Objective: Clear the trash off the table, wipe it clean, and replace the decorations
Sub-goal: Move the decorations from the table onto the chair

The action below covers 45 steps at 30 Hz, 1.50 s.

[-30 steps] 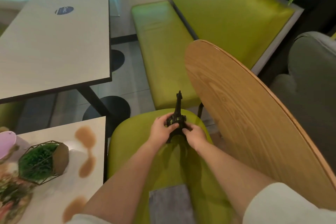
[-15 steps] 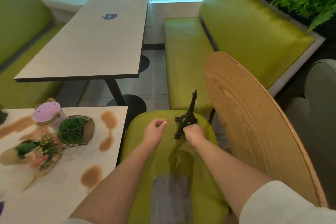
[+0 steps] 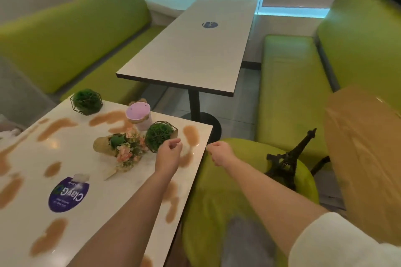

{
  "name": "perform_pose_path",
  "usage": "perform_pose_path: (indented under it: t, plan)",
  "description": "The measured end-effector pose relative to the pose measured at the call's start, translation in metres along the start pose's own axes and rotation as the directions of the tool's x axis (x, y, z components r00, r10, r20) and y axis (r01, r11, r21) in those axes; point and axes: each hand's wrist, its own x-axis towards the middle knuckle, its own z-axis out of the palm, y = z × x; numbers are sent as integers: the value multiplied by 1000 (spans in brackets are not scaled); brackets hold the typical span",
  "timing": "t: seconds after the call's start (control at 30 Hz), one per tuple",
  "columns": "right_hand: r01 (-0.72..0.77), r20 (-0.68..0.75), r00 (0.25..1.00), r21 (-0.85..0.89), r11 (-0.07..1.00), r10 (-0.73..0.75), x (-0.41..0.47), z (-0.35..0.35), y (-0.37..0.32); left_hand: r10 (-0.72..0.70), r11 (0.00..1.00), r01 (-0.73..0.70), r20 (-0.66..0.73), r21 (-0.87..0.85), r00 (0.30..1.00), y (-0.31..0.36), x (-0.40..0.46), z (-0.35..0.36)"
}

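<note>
The white table is blotched all over with brown spill marks, and everything here sits in relation to it. Near its far right corner stands a wire-caged moss ball, with a pink lidded pot just behind it and a paper-wrapped bouquet lying on its side just to the left. A second moss ball stands at the table's far edge. A round purple sticker lies flat nearer the person. The left hand hangs over the table beside the nearer moss ball, fingers loosely curled and holding nothing. The right hand hovers just off the table's right edge, likewise loosely curled and empty. Off the table, on the green chair seat to its right, a small black Eiffel Tower model stands tilted
</note>
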Motion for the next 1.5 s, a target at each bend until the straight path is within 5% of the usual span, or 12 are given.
perform_pose_path:
  t: [0.53,0.83,1.1,1.33,1.5]
  plan:
    - [-87,209,975,40,995,77,61,105,-40,-123,962,161,-178,222,976,-29,77,-53]
    - [-155,304,950,242,958,77,68,127,-43,-147,983,150,-36,109,988,-32,96,-58]
    - [-285,369,920,388,877,136,60,119,-30,72,992,-66,-58,107,996,-39,76,-54]
    - [-238,207,965,444,864,159,44,92,-16,328,942,-329,27,70,944,-28,38,-37]
    - [-221,106,975,520,825,194,23,57,11,166,965,-152,48,-216,985,-10,11,-8]
